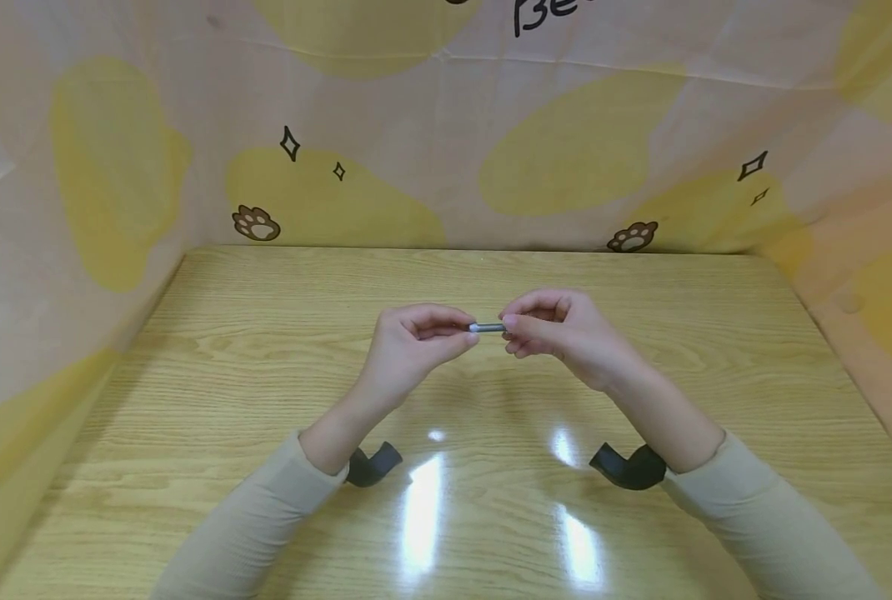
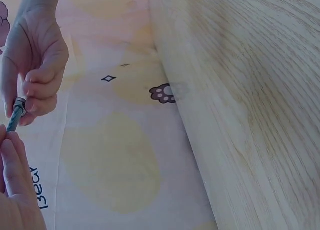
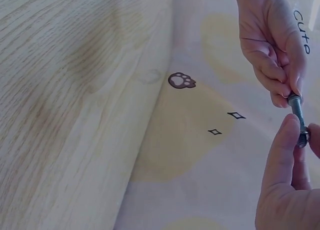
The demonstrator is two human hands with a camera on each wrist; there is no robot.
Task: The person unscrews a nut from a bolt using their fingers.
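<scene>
Above the table, a small grey metal bolt (image 1: 488, 327) lies level between the two hands. My left hand (image 1: 413, 343) pinches one end of it with thumb and fingertips. At the other end, the thumb and fingers of my right hand (image 1: 566, 335) pinch a nut (image 3: 303, 135) on the shaft. Threads show along the bolt (image 2: 14, 119) in the left wrist view. The end within the left fingertips is partly hidden.
Below the hands spreads a wood-grain table (image 1: 281, 350) with bright light reflections. A printed cloth (image 1: 446, 133) with yellow patches and paw marks rises behind and at both sides. Black bands (image 1: 629, 468) stick out near both wrists.
</scene>
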